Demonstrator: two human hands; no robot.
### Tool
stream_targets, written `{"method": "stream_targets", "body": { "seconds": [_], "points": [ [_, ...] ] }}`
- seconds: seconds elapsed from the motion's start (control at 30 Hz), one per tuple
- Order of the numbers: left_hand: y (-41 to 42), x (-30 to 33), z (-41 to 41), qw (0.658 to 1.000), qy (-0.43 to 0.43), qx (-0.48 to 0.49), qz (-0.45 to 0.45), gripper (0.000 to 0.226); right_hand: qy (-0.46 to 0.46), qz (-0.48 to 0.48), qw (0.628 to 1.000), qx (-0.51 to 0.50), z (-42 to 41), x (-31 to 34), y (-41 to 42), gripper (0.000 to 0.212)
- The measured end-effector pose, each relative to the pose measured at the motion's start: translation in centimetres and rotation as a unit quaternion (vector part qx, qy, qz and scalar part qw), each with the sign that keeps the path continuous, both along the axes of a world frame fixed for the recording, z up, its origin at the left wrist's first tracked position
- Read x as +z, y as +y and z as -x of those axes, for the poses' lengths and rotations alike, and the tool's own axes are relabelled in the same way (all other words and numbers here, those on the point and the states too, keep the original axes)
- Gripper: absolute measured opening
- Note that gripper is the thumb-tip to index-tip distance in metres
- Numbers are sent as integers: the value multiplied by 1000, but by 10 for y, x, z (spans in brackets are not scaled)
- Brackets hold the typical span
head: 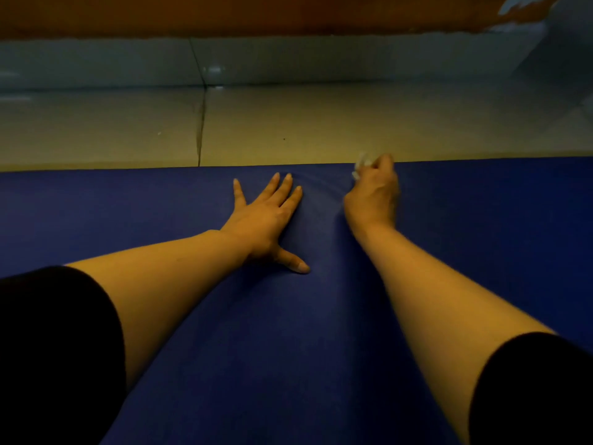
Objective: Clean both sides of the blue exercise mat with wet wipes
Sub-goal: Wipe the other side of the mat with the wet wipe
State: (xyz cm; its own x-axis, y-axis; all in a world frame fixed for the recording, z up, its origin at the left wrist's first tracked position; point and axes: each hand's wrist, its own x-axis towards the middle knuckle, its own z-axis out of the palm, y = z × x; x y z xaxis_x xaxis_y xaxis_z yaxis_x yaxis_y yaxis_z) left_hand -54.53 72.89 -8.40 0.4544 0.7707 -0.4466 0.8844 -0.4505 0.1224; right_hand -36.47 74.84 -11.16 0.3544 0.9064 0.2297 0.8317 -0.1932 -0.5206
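A: In the head view, where is the mat?

B: The blue exercise mat (pixel 288 332) lies flat on the tiled floor (pixel 288 123) and fills the lower half of the picture. Its far edge runs straight from left to right, just beyond the fingertips.

A: And the left hand?

B: The left hand (pixel 268 216) lies palm down on the mat, near the far edge. Its fingers are straight and a little spread, and the thumb points out to the right, also flat on the mat. It holds nothing. The forearm is stretched forward and comes in from the lower left, with a black sleeve (pixel 54 348) pushed up above it.

A: What does the right hand do?

B: The right hand (pixel 373 194) is at the far edge of the mat, near the left hand but apart from it. Its fingers are curled around a crumpled white wet wipe (pixel 362 165), which shows a little at the fingertips and is blurred. The right forearm is also stretched forward, from the lower right, with a second black sleeve (pixel 539 390)

A: Anything behind?

B: Beyond the floor there is a pale skirting (pixel 288 62) and an orange-brown wall (pixel 224 14)
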Motion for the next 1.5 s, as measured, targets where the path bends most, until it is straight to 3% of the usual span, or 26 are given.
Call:
{"method": "stream_targets", "body": {
  "seconds": [0.2,0.27,0.4,0.6,0.67,0.73,0.8,0.93,1.03,1.17,1.23,1.4,1.5],
  "points": [
    [0,1,-2,999,-11,-39,-27,135,-35,11,983,182,37,2,-17,51],
    [0,2,-2,999,-13,-38,-18,135,-39,18,988,145,9,4,-15,46],
    [-1,2,-3,1000,-7,-27,-10,135,-15,28,999,-20,-6,3,-20,31],
    [-17,5,-6,1000,-9,-2,-24,118,-23,2,980,199,34,-4,-42,47],
    [-30,7,-5,999,4,-20,-50,102,-46,9,980,193,10,-2,-45,50],
    [-45,9,-5,998,16,-27,-57,94,-55,33,993,95,-13,1,-48,47],
    [-60,7,-8,1000,7,4,-23,108,-54,53,997,16,-12,5,-55,46],
    [-76,2,-16,996,-13,75,51,139,-19,44,984,173,39,5,-75,51],
    [-76,3,-21,995,-5,84,52,141,-31,32,972,229,32,2,-84,48],
    [-73,3,-25,994,16,85,65,143,-1,19,998,68,-21,3,-83,36],
    [-73,2,-25,994,14,85,68,143,-22,20,999,38,-15,5,-89,41],
    [-75,1,-21,994,-17,95,55,138,-12,-6,974,226,42,-1,-116,34],
    [-75,0,-21,993,-24,97,57,141,-31,5,975,219,12,5,-110,13]
  ]
}}
